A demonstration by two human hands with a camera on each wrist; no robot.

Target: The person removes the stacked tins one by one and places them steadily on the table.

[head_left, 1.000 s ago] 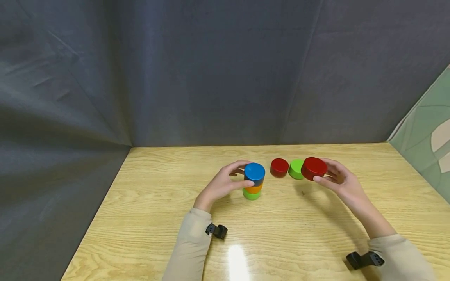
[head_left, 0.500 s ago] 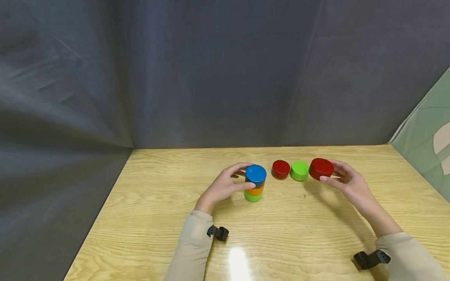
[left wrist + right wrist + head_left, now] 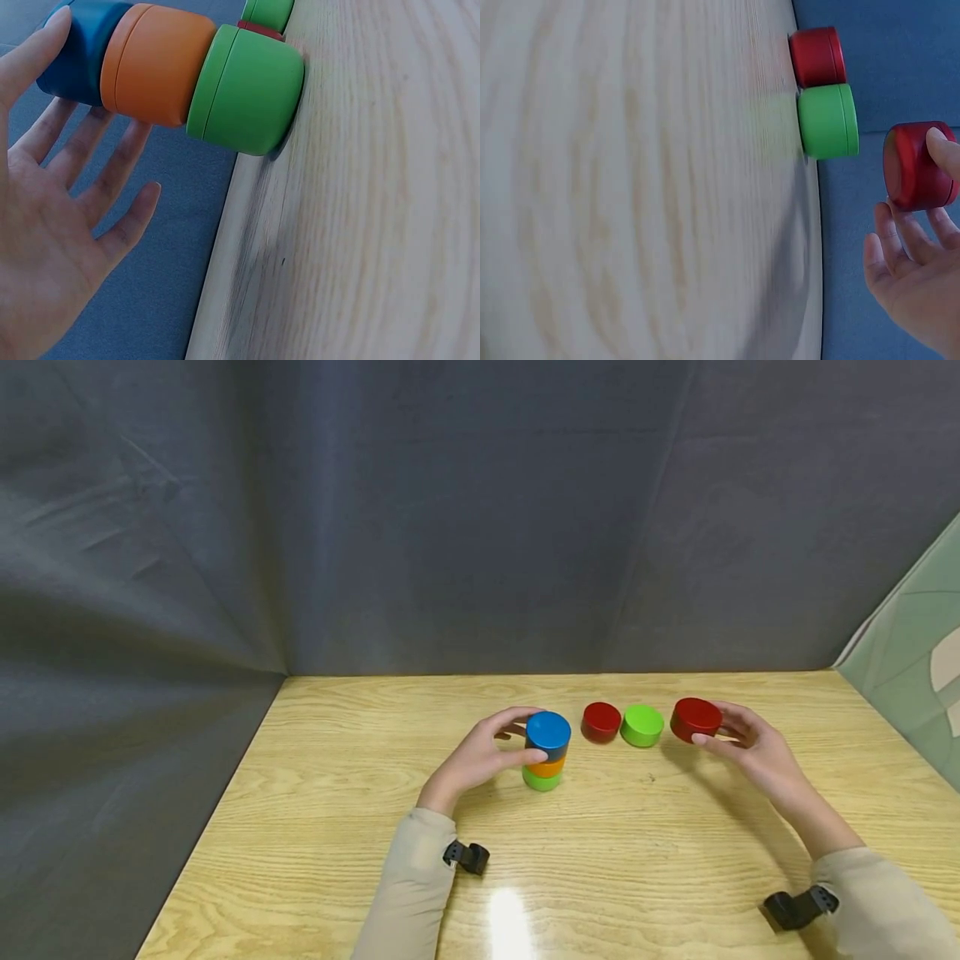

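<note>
The large red disc point(image 3: 696, 718) is being pinched at its rim between the thumb and fingertips of the right hand point(image 3: 753, 752), and is being held clear of the wooden table point(image 3: 615, 852), at the right end of the row, apart from the green disc point(image 3: 642, 725). In the right wrist view a gap is showing between the held disc point(image 3: 915, 166) and the table edge line, so no support from below is being given. The small red disc point(image 3: 602, 722) is lying just left of the green one, both flat on the table.

The stack is being steadied by the left hand point(image 3: 480, 758): the blue disc point(image 3: 548, 733) on top, the orange disc point(image 3: 545, 767) in the middle, the green base disc point(image 3: 542, 779) on the table. The thumb is being pressed to the blue disc's near side; in the left wrist view the fingers point(image 3: 75, 150) are lying spread and nearly straight, cupping the stack rather than gripping it. 3 discs are stacked, 2 are loose, 1 is in hand.

Judgement on doing the step well: the red disc is best kept level, held by the rim only so its underside stays free, and the steadying touch kept light, since the blue disc is looking wider than those under it and the column is likely to tip if pushed.

Against the frame 1.0 s ago: the red disc is being carried further right and away from the green disc, which it was overlapping then. The left hand and stack are showing no change of hold.
</note>
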